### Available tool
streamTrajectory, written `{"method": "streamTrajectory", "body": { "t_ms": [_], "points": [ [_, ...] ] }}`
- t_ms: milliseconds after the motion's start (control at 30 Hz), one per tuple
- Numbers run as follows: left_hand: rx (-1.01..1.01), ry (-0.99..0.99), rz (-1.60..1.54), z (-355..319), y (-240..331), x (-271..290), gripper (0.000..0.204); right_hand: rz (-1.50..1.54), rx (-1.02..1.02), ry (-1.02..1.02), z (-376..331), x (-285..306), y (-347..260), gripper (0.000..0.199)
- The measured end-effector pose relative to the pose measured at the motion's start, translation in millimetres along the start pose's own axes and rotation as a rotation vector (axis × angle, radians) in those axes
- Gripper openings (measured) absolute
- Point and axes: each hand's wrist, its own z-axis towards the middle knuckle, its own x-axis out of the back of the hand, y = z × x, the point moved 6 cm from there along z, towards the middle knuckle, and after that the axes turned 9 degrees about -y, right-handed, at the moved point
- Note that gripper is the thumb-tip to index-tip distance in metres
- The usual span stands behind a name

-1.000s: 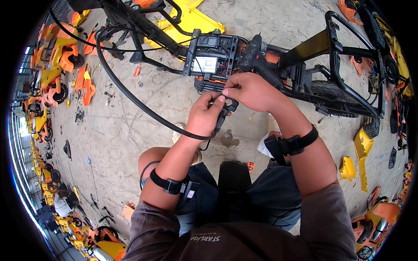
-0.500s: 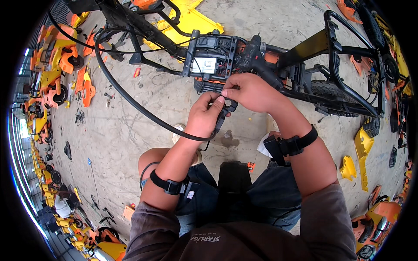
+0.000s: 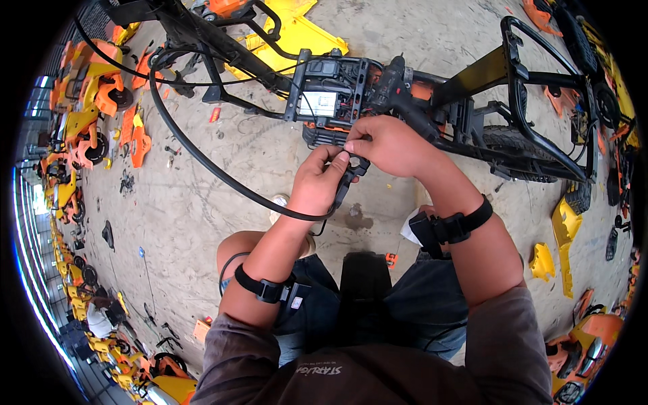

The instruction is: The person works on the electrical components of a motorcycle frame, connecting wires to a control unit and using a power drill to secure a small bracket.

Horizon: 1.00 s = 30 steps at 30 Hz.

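My left hand is closed around a small black part with a ring-like end and a narrow body running down beside the palm. My right hand pinches at the part's upper end, its thumb and forefinger meeting the left fingertips. Whatever sits between those fingertips is too small to make out. A thick black cable loops in from the upper left and crosses my left wrist. Just beyond the hands stands a black vehicle frame with exposed wiring and a white-labelled box.
A black cordless drill lies on the frame, close to my right hand. Yellow panels lie behind it, and yellow pieces rest on the floor at right. Orange and yellow scooters line the left side. Small scraps litter the concrete.
Both hands keep their grip on the black part at almost the same spot. The whole view has shifted very slightly.
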Motion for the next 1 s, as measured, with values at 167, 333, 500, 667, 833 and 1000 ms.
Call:
{"method": "streamTrajectory", "body": {
  "t_ms": [167,333,500,667,833,1000],
  "points": [
    [-0.004,-0.017,-0.003,-1,2,3,0.023,-0.007,-0.011,0.006,0,-1,-5,0.023],
    [0.001,-0.043,0.01,-1,3,3,0.022,-0.04,-0.012,0.014,-1,0,-7,0.019],
    [0.007,-0.078,0.019,-1,-1,3,0.023,-0.047,-0.028,0.005,-1,-3,-6,0.017],
    [0.002,-0.097,0.028,3,-5,-3,0.023,-0.042,0.039,0.014,-8,3,-4,0.018],
    [-0.005,-0.08,0.058,4,4,-11,0.021,-0.044,0.038,0.044,-10,10,0,0.025],
    [-0.047,-0.068,0.077,-1,-5,-8,0.023,-0.05,0.035,0.016,-10,2,-1,0.028]
  ]
}}
